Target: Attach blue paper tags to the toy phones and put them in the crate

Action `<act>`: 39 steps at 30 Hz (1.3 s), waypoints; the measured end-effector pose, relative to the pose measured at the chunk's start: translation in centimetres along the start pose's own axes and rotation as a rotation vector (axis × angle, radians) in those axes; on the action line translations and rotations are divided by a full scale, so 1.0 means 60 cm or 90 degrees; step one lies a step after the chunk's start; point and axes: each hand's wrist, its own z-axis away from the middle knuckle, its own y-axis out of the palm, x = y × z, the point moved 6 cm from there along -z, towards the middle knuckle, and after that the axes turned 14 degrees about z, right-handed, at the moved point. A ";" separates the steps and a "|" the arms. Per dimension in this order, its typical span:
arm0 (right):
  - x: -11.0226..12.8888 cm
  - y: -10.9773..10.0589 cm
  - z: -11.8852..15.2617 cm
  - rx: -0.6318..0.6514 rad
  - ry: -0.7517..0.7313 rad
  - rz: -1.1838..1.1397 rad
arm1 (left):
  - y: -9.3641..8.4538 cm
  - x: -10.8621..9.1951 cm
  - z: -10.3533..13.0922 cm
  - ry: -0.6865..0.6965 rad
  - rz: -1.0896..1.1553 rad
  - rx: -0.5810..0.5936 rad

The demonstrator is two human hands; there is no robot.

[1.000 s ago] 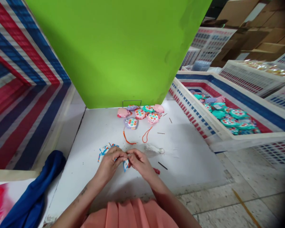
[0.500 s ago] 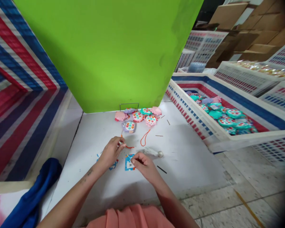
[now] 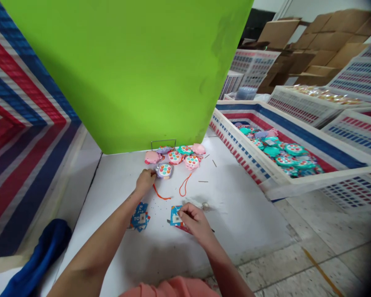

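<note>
My left hand [image 3: 146,180] is closed at the left end of a small purple toy [image 3: 165,170] with round coloured buttons, its fingertips on the toy's edge. An orange cord loop [image 3: 161,194] trails on the table below that hand. My right hand [image 3: 194,218] pinches a blue printed card [image 3: 175,215] by its right side, low over the table. Under the card a red edge and a dark thin piece show. More blue cards [image 3: 140,216] lie in a loose pile beside my left forearm, which partly hides them.
Several pink and teal button toys [image 3: 175,157] lie behind the purple one, before a green board [image 3: 136,74]. A wire bracket [image 3: 163,140] stands there. At the right, a white crate [image 3: 284,181] holds many toys. A blue cloth [image 3: 46,247] hangs at the left.
My left hand has moved forward from the orange cord to the purple toy, leaving the cord on the table. The card pile shows more. My right hand stays with the card; the view has shifted slightly.
</note>
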 end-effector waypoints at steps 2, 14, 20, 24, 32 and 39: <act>0.000 0.003 -0.002 0.003 -0.010 -0.004 | -0.001 0.003 -0.003 -0.008 0.015 0.001; 0.012 -0.009 -0.009 -0.056 -0.072 0.097 | 0.010 -0.042 0.071 0.050 0.320 0.088; 0.032 -0.019 -0.017 -0.128 -0.089 0.205 | 0.009 -0.076 0.152 0.049 0.478 0.158; 0.035 -0.012 -0.024 -0.129 -0.109 0.261 | 0.008 -0.093 0.182 0.027 0.579 0.210; 0.034 0.000 -0.028 -0.113 -0.100 0.245 | 0.013 -0.118 0.211 0.102 0.483 0.248; 0.036 0.016 -0.028 -0.039 -0.100 -0.011 | -0.036 -0.177 0.233 0.400 0.208 0.094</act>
